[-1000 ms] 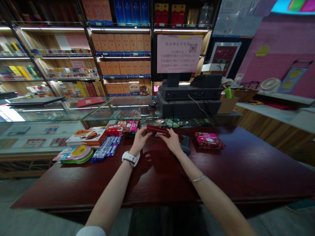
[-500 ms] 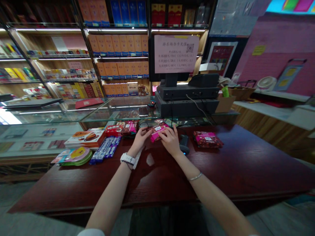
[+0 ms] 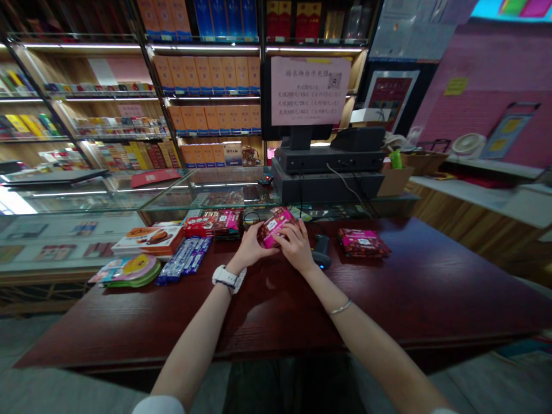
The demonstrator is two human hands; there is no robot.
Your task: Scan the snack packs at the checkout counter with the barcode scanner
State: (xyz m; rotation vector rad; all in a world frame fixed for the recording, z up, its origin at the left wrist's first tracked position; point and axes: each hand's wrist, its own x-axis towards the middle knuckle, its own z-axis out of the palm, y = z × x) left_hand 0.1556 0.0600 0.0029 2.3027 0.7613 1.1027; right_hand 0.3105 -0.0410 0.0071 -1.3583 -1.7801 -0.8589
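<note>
A pink and brown snack packet is held between my two hands above the dark red table. My left hand grips its left end, thumb at the near edge. My right hand closes over its right side, fingers across the front. Just right of that hand a black barcode scanner lies on the table. Farther right is a stack of similar pink and brown packets. Another such stack sits left of my hands, beside red packets.
Blue wrapped bars, an orange and white box and round colourful packages lie on the left of the table. Behind stand a glass display case, a dark cash drawer and a monitor with a paper sign.
Both hands have tilted the packet up, so its front shows more. My left hand has moved from fingertip contact to a fuller grip around its left end.
</note>
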